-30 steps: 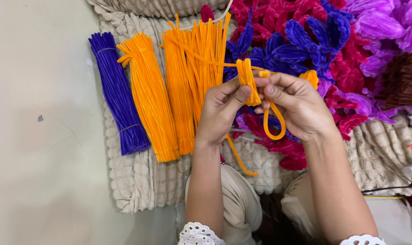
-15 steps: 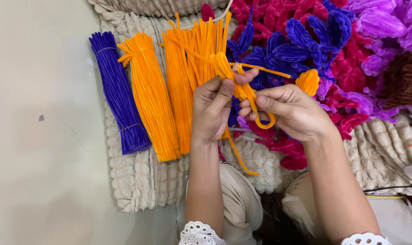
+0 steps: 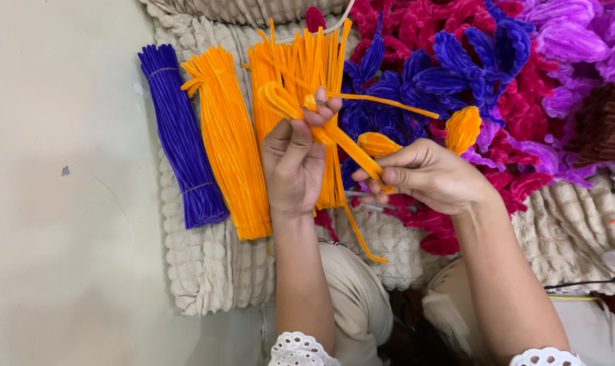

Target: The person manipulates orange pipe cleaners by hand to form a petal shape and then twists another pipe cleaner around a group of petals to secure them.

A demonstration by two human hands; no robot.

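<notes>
I find no package, label, sign or screen in my view. Nothing before me is boxed, bagged or wrapped, and nothing carries a tag, a sticker or printed matter that I can make out. The small white and orange-red objects at the far right edge are cut off by the frame; I cannot tell what they are, nor whether any is a package.
</notes>
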